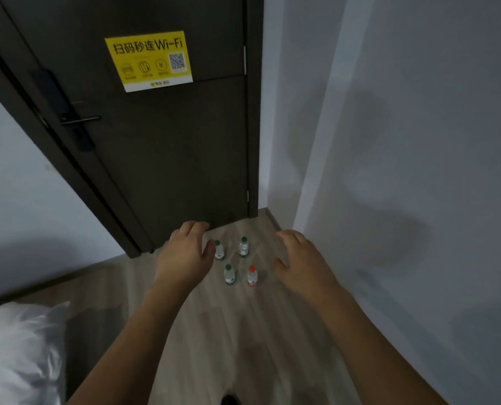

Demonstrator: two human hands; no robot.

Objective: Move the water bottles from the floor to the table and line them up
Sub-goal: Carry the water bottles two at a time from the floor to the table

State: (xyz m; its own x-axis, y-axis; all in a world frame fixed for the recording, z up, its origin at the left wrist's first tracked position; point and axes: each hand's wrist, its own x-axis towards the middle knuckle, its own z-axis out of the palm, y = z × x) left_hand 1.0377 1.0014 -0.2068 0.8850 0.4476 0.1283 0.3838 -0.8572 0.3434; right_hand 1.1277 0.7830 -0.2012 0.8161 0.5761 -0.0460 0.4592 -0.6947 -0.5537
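Several small water bottles stand upright on the wooden floor (pixel 243 317) in front of a dark door. Three have green caps: one at the back left (pixel 219 250), one at the back right (pixel 243 247), one at the front left (pixel 229 274). A red-capped bottle (pixel 252 276) stands at the front right. My left hand (pixel 185 252) hovers open high above the floor, left of the group, its thumb overlapping the back-left bottle in the view. My right hand (pixel 300 260) hovers open to the right. Neither hand holds anything. No table is in view.
A closed dark door (pixel 170 159) with a yellow Wi-Fi sign (pixel 149 60) and a handle (pixel 80 119) stands behind the bottles. A grey wall (pixel 404 171) runs along the right. A white pillow (pixel 18 355) lies at the lower left.
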